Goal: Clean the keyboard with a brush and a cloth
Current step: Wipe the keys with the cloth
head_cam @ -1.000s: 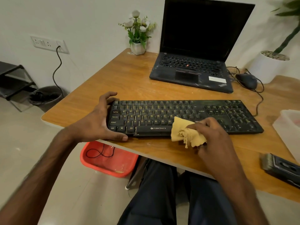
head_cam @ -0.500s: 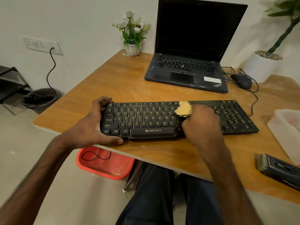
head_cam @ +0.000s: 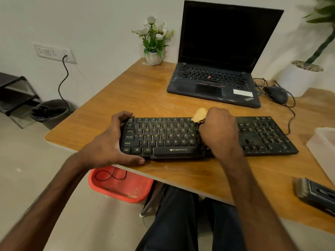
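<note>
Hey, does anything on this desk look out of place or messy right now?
Yes. The laptop palm rest is smeared with pale dust, and pale specks dot the table behind the keyboard. Nothing looks spilled or broken.

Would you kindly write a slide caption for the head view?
Right hand presses a yellow cloth on the keyboard; left hand grips its end.

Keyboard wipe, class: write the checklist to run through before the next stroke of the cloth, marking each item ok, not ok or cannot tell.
Left hand grips the keyboard at its left end: ok.
Right hand holds the yellow cloth at the top key row: ok.
Keyboard lies wholly on the wooden table: ok.
Brush lies on the table's right side: ok.
Keys under the right hand clean: cannot tell, hidden.
</note>
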`<state>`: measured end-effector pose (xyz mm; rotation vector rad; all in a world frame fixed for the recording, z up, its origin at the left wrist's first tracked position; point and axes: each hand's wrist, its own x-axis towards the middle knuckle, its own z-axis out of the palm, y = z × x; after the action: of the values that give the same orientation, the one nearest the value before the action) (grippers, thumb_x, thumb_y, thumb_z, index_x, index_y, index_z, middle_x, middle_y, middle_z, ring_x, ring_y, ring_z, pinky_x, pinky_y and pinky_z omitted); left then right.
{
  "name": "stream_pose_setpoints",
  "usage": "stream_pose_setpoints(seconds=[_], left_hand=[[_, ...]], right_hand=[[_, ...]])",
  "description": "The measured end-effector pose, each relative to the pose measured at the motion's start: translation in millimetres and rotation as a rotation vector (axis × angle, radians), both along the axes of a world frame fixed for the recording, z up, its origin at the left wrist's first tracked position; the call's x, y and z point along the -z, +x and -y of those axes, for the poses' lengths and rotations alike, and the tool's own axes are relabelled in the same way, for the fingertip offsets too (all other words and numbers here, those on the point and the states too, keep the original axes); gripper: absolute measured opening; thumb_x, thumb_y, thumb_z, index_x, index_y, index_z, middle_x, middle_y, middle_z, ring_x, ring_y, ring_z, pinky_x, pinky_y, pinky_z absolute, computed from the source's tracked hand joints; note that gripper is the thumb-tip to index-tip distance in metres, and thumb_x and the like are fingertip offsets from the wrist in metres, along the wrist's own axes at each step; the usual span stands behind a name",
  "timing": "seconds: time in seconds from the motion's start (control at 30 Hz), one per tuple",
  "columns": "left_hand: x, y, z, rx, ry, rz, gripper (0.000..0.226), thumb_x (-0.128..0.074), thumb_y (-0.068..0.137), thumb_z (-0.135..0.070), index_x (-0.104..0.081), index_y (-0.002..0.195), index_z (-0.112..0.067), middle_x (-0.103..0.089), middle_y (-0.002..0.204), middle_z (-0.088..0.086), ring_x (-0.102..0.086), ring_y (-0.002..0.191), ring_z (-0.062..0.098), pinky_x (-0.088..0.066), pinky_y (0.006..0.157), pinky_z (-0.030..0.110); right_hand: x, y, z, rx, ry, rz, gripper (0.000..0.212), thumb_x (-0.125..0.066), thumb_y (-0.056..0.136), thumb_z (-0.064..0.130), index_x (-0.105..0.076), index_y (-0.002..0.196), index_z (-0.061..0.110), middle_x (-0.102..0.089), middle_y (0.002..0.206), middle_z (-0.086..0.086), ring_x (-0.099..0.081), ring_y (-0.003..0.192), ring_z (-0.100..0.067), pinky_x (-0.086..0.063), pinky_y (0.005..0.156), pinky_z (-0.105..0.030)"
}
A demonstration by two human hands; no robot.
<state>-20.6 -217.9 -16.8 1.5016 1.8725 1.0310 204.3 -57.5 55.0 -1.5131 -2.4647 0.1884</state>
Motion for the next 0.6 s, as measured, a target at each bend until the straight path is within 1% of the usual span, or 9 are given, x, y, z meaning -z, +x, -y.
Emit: stream_pose_setpoints(seconds=[0.1, 0.2, 0.23, 0.27, 0.3, 0.37, 0.43, 0.5, 0.6], left_hand=[[-1.2, 0.4, 0.5, 0.0, -0.006, 0.004, 0.129, -0.093, 0.039, -0.067, -0.015, 0.141, -0.047, -0.04, 0.135, -0.034, -0.049, 0.125, -0.01, -0.044, 0.109, 0.03], [-1.3, 0.6, 0.8, -0.001, -0.006, 0.017, 0.13, -0.093, 0.04, -0.064, -0.015, 0.142, -0.046, -0.039, 0.137, -0.032, -0.047, 0.126, -0.011, -0.043, 0.111, 0.028], [-1.1, 0.6, 1.3, -0.001, -0.004, 0.018, 0.131, -0.093, 0.04, -0.065, -0.014, 0.143, -0.045, -0.038, 0.14, -0.03, -0.045, 0.128, -0.012, -0.042, 0.112, 0.028], [-1.0, 0.1, 1.3, 0.002, -0.002, 0.018, 0.134, -0.093, 0.039, -0.066, -0.013, 0.144, -0.044, -0.035, 0.144, -0.029, -0.042, 0.131, -0.012, -0.04, 0.114, 0.029], [-1.2, -0.9, 1.6, 0.01, 0.0, 0.019, 0.137, -0.092, 0.039, -0.068, -0.01, 0.146, -0.044, -0.031, 0.148, -0.029, -0.037, 0.134, -0.013, -0.038, 0.116, 0.031], [-1.9, -5.3, 3.6, 0.038, -0.008, 0.038, 0.141, -0.093, 0.041, -0.067, -0.005, 0.149, -0.046, -0.02, 0.152, -0.036, -0.027, 0.14, -0.015, -0.034, 0.118, 0.029], [-3.4, -10.4, 6.2, 0.071, -0.038, 0.07, 0.142, -0.095, 0.043, -0.06, -0.002, 0.149, -0.049, -0.017, 0.152, -0.038, -0.024, 0.14, -0.017, -0.035, 0.116, 0.025], [-3.1, -14.7, 7.0, 0.092, -0.055, 0.089, 0.143, -0.098, 0.044, -0.052, -0.001, 0.149, -0.049, -0.021, 0.154, -0.031, -0.03, 0.138, -0.015, -0.038, 0.112, 0.019], [-2.6, -19.7, 7.5, 0.101, -0.069, 0.085, 0.145, -0.1, 0.043, -0.045, 0.0, 0.148, -0.052, -0.024, 0.157, -0.025, -0.03, 0.139, -0.014, -0.036, 0.109, 0.011]], right_hand=[[7.4, -24.3, 14.4, -0.07, -0.025, -0.093, 0.018, -0.056, 0.096, 0.015, -0.06, 0.111, 0.007, -0.057, 0.094, -0.005, -0.053, 0.078, -0.016, -0.041, 0.065, -0.026], [6.1, -41.1, 13.3, -0.166, -0.163, -0.147, 0.02, -0.055, 0.095, 0.011, -0.061, 0.113, 0.005, -0.063, 0.1, -0.006, -0.06, 0.087, -0.02, -0.051, 0.071, -0.032], [4.0, -40.6, 7.4, -0.179, -0.217, -0.165, 0.02, -0.055, 0.094, 0.011, -0.062, 0.112, 0.005, -0.063, 0.098, -0.005, -0.061, 0.087, -0.02, -0.053, 0.071, -0.033], [0.2, -36.0, -0.3, -0.167, -0.236, -0.183, 0.019, -0.056, 0.094, 0.012, -0.063, 0.111, 0.007, -0.063, 0.094, -0.004, -0.061, 0.083, -0.018, -0.052, 0.067, -0.031], [-4.5, -28.6, -9.7, -0.132, -0.215, -0.183, 0.018, -0.056, 0.094, 0.013, -0.064, 0.11, 0.009, -0.062, 0.09, -0.002, -0.058, 0.079, -0.015, -0.048, 0.061, -0.028], [-13.9, -11.1, -29.6, -0.023, -0.081, -0.137, 0.017, -0.056, 0.094, 0.013, -0.065, 0.108, 0.009, -0.057, 0.084, -0.001, -0.052, 0.074, -0.016, -0.039, 0.061, -0.029], [-18.1, 1.3, -45.1, 0.083, 0.047, -0.051, 0.015, -0.058, 0.093, 0.015, -0.064, 0.104, 0.007, -0.054, 0.084, -0.004, -0.05, 0.077, -0.021, -0.037, 0.066, -0.032], [-17.0, 1.6, -48.4, 0.132, 0.074, 0.047, 0.017, -0.06, 0.093, 0.02, -0.062, 0.103, 0.007, -0.053, 0.084, -0.006, -0.051, 0.079, -0.023, -0.04, 0.067, -0.034], [-8.7, -13.4, -39.6, 0.101, 0.07, 0.147, 0.013, -0.059, 0.095, 0.021, -0.06, 0.099, 0.008, -0.047, 0.076, -0.003, -0.047, 0.07, -0.017, -0.037, 0.062, -0.032]])
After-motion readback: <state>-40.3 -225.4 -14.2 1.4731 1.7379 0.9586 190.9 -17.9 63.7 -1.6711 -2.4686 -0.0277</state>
